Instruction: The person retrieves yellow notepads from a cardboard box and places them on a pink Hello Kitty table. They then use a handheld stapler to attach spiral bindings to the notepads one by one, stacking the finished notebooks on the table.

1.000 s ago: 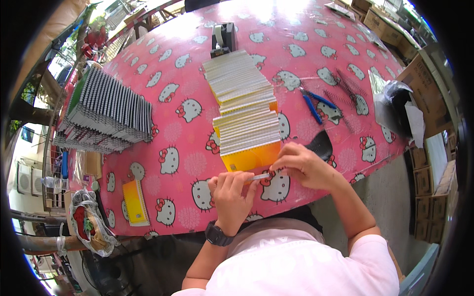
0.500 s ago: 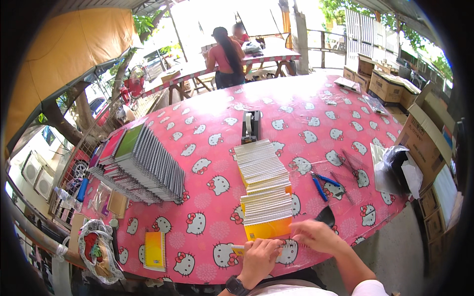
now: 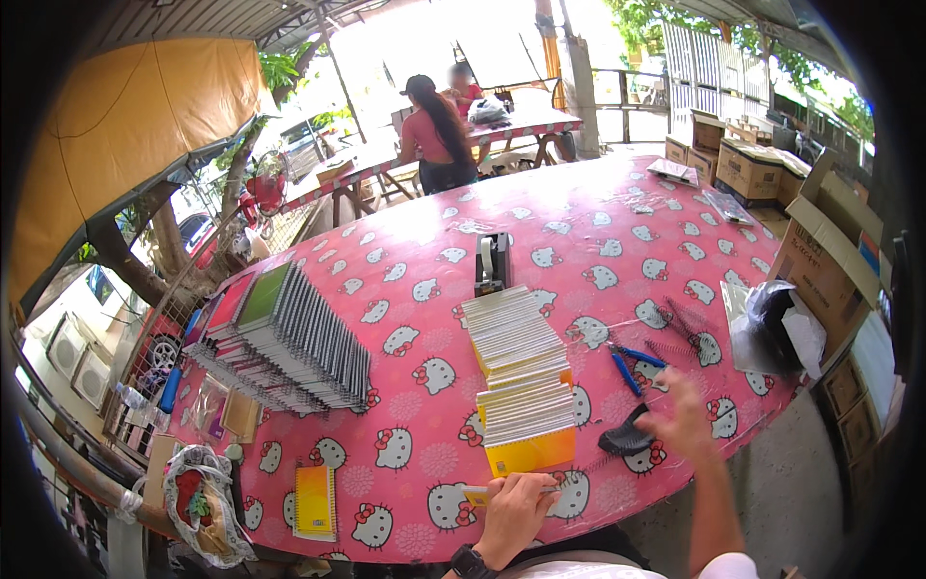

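Note:
My left hand is closed around a small yellow notebook at the table's near edge, its thumb and fingers pressed along the bound side. A thin dark spiral wire runs right from there. My right hand is raised off the table, fingers apart and slightly blurred, with nothing visible in it. Just beyond it lie blue-handled pliers. Left of it rests a black, rounded object whose kind I cannot make out. Ahead of my left hand stretches a long row of yellow-covered notebooks.
A tall stack of spiral notebooks stands at left, with one yellow notebook nearer. A black tape dispenser sits beyond the row. Loose wire coils lie right, near an open carton. Two people work at a far table.
My right hand has left the spot beside my left hand and moved up and right toward the pliers, uncovering the black object. My left hand keeps its hold on the notebook.

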`<action>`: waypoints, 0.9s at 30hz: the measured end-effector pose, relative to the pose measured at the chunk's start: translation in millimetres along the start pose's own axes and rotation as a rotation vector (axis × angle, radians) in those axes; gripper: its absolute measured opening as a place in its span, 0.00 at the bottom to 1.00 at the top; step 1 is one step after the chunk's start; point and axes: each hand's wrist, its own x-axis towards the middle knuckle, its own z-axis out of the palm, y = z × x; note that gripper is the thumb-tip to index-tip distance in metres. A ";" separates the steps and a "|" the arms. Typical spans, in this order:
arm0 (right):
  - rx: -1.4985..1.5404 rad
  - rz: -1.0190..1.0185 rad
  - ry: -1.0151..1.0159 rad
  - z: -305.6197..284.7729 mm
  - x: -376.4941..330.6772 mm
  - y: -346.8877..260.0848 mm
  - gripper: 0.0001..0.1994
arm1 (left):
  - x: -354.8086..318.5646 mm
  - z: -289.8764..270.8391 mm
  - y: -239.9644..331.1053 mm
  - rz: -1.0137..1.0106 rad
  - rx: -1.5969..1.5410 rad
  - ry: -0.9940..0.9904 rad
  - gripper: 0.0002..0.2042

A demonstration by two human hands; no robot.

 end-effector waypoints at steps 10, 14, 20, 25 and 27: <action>0.580 -0.763 0.262 -166.5 6.1 -46.3 0.18 | 8.1 -2.6 9.6 0.047 0.030 0.083 0.07; -0.021 0.051 -0.417 -86.2 45.5 -51.4 0.44 | -2.3 -4.7 -1.7 -0.011 0.058 0.016 0.07; -0.135 0.339 -0.424 24.4 -28.5 -19.5 0.56 | 5.4 -7.4 7.9 -0.044 -0.052 0.012 0.05; -0.060 0.190 -0.367 43.3 -24.1 -24.1 0.53 | -0.4 -7.1 -7.3 0.017 0.048 -0.062 0.07; -0.038 0.134 -0.377 46.7 -22.3 -20.5 0.50 | -0.1 -7.8 -5.7 0.014 0.050 -0.064 0.08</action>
